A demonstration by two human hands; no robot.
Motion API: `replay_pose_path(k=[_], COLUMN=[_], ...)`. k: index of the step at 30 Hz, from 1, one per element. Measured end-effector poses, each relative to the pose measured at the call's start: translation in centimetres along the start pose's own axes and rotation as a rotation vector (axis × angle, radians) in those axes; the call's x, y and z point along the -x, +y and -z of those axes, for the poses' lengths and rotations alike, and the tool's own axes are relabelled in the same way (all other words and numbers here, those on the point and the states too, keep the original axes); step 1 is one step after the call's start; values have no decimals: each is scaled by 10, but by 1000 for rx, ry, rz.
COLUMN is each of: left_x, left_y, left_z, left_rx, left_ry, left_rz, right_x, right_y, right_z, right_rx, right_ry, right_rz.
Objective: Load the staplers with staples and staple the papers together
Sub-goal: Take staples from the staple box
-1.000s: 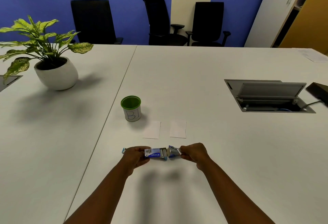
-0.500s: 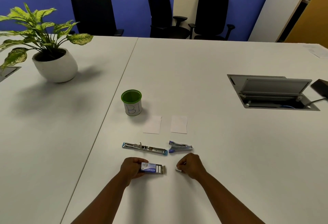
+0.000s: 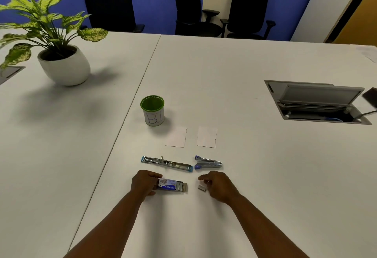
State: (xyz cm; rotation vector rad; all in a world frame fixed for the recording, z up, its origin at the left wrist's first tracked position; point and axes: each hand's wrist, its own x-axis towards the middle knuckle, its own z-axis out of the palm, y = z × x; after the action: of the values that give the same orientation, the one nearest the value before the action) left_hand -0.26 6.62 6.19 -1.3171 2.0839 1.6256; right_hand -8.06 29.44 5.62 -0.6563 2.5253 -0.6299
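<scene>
nearest, on the white surface [image 3: 265, 176]: left hand [image 3: 145, 184] curled round the closed end of the staple box [image 3: 172, 185], its tray slid out toward the right with grey strips showing. right hand [image 3: 219, 186] beside it, fingers loosely bent, apparently holding nothing; too small to tell whether the fingertips touch the staple strip [image 3: 202, 188] lying just left of them. changed over the last second: both hands drawn back toward the body and apart, box pulled open, one strip now out on the surface. probably means the supply step is done and loading comes next. just beyond the hands: open stapler [image 3: 166, 162], unfolded flat with its channel exposed, near the left hand but apart from it; to its right the closed stapler [image 3: 207, 163], near the right hand, untouched. further out: two papers [image 3: 176, 137] side by side, not yet joined. then the green cup [image 3: 152, 110] marked b1. far left a potted plant [image 3: 63, 63], far right an open cable hatch [image 3: 318, 102].
</scene>
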Motion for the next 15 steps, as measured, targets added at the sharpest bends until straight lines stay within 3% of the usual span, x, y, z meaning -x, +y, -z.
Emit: replay_pose_path(k=[3,8,12,15], left_x=[-1,-1,-3,9], left_y=[2,4,5,20], left_z=[1,2,-1,-10], left_rx=[-47,-113,-77,270], left_ry=[36,88,176,-81], left_rz=[-21,-40,-210,-193], right_x=[2,1,0,-2], right_y=[-1,-6,-10,-18], right_z=[2,-1,3,8], right_rx=[200,221,-84,-343], right_ry=[-124,-63,48,85], right_rz=[126,117,59,42])
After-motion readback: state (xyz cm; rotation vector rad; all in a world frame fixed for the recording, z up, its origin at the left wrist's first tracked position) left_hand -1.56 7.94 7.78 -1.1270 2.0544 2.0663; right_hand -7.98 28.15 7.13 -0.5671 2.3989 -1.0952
